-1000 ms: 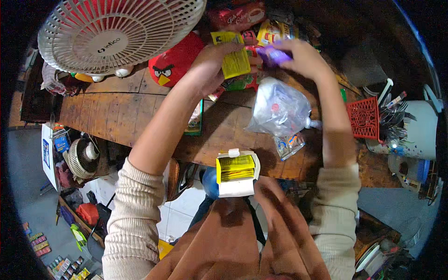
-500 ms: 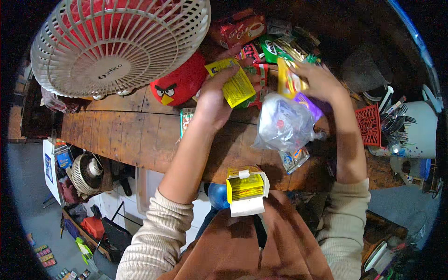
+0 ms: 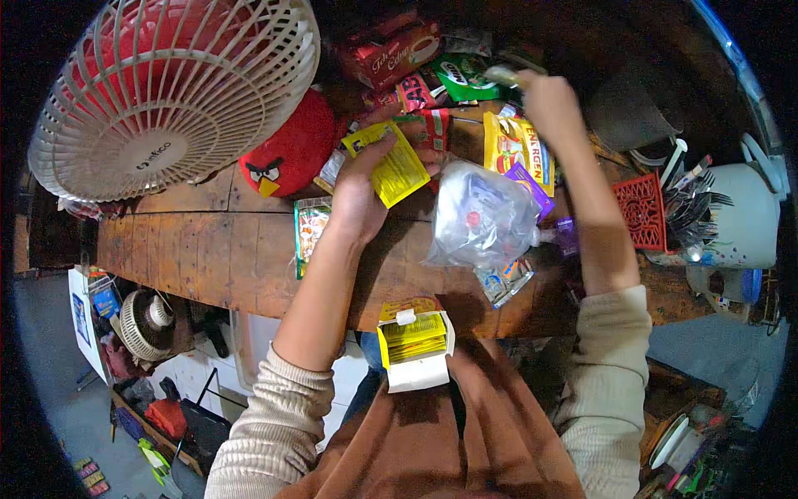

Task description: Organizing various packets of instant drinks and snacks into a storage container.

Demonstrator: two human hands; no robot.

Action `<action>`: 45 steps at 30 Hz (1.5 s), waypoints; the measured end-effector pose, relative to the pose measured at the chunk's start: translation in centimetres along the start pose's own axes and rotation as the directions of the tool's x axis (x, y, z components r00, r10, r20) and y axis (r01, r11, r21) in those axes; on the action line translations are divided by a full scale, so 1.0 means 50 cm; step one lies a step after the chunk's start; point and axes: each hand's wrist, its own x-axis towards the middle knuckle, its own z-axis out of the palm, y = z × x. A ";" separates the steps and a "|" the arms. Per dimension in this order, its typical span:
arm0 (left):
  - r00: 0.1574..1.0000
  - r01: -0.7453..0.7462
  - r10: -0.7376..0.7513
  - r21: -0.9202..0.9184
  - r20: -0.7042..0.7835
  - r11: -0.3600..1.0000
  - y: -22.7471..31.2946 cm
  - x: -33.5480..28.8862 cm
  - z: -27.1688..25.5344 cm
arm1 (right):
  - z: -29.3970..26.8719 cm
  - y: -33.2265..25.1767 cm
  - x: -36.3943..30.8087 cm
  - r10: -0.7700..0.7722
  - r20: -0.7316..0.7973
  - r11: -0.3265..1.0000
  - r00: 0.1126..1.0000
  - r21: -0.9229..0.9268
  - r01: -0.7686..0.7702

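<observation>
Head camera view: a yellow sachet (image 3: 399, 173) hangs over a worn wooden surface (image 3: 199, 241), gripped by a person's left hand (image 3: 361, 191) with the thumb across its face and the fingers partly hidden behind it. The sachet is tilted, its long axis running from upper left to lower right, with its lower end slanting toward a clear plastic bag (image 3: 480, 218). An open yellow box (image 3: 418, 374) stands at the near edge, on the person's side of the sachet and slightly to its right, with a stack of sachets (image 3: 416, 338) showing inside and a white flap folded toward the wearer; what supports the box cannot be told. Of the two hands, the left is the nearer to that box. Well apart, the right hand (image 3: 552, 108) is raised at the far right, fingers bent beside a small blurred item (image 3: 502, 76); whether it is grasped cannot be told. Just nearer the person and a little left of that hand lies a larger yellow packet (image 3: 515, 154), its long axis running roughly away from the wearer, a purple packet (image 3: 530, 190) next to it. A red plush toy (image 3: 291, 145) sits left of the sachet, beside a white fan grille (image 3: 166, 100).
</observation>
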 end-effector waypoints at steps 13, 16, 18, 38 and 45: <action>0.995 0.042 -0.035 0.065 -0.097 0.997 0.004 -0.005 -0.014 | -0.185 0.037 -0.109 0.200 -0.404 0.977 0.892 0.012 -0.214; 1.000 0.000 0.000 0.042 -0.012 0.999 0.003 -0.008 -0.013 | -0.166 0.021 -0.132 0.111 -0.414 0.973 0.903 -0.140 -0.184; 0.999 -0.012 0.012 0.009 0.047 1.000 0.005 -0.011 -0.007 | -0.144 0.031 -0.144 0.010 -0.435 0.991 0.901 -0.115 -0.067; 0.835 -0.463 0.478 0.122 -0.273 0.878 0.003 -0.453 -0.002 | -0.129 0.074 -0.307 -0.179 0.395 0.973 0.901 0.210 0.101; 0.720 -0.560 0.690 0.653 0.078 0.510 0.037 -0.381 0.090 | -0.151 0.076 -0.310 -0.276 0.259 0.961 0.925 0.093 0.261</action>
